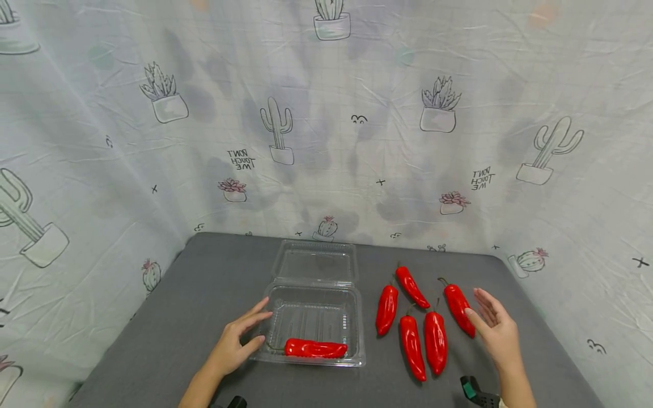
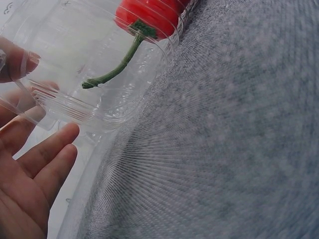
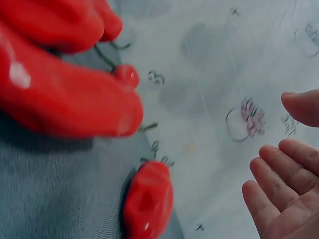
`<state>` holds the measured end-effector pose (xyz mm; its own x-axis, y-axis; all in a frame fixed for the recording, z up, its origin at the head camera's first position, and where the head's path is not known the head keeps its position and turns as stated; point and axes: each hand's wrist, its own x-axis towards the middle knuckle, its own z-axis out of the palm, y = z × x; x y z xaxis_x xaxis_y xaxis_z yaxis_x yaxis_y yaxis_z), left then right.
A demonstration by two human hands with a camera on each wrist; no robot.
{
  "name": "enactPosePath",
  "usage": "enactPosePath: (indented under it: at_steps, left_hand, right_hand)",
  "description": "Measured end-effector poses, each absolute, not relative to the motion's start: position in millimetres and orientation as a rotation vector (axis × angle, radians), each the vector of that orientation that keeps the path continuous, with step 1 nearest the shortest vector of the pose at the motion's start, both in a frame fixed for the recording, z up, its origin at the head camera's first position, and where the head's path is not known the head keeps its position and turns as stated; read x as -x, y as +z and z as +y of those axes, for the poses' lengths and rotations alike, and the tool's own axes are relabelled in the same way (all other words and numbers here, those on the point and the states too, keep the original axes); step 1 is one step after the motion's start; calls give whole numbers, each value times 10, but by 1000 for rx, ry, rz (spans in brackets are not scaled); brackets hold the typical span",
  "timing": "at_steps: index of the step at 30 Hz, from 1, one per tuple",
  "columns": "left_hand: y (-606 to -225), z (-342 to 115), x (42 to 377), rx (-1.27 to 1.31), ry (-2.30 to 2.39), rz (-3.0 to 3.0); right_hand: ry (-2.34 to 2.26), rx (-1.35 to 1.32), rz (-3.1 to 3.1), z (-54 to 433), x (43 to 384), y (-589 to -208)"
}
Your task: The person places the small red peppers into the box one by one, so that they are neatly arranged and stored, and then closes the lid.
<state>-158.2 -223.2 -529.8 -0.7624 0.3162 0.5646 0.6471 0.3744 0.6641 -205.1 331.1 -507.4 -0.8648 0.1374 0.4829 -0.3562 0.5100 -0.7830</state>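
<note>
A clear plastic clamshell box [image 1: 357, 317] lies with its lid [image 1: 316, 265] folded back. Inside, along the near side, is a red chili pepper [image 1: 316, 348], its green stem [image 2: 117, 67] pointing left. My left hand [image 1: 236, 343] is at the box's left edge, fingers extended and spread by the rim; whether they touch it is hard to tell. My right hand [image 1: 495, 328] hovers beside the rightmost pepper [image 1: 459, 310], thumb apart from the extended fingers [image 3: 279, 181]. It holds nothing, and I cannot tell whether the thumb touches that pepper.
Several more red peppers lie loose between box and right hand, including a back one [image 1: 412, 287], a left one [image 1: 386, 310] and a front one [image 1: 412, 348]. The grey tabletop [image 1: 219, 272] ends at a cactus-print curtain [image 1: 326, 141]. Dark wrist gear [image 1: 479, 392] shows at the right forearm.
</note>
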Motion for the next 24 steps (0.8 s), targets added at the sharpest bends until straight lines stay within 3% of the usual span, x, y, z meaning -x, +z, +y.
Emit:
enactPosePath:
  at_steps: [13,24]
  left_hand:
    - [-5306,-2228,1590,845,-1335,-2302]
    - [-5316,-2238,1589,849,-1340,-2278]
  right_hand:
    - [1356,115,-2493,3217,1949,-4775]
    - [1354,106,-2674,3297,2102,-4868]
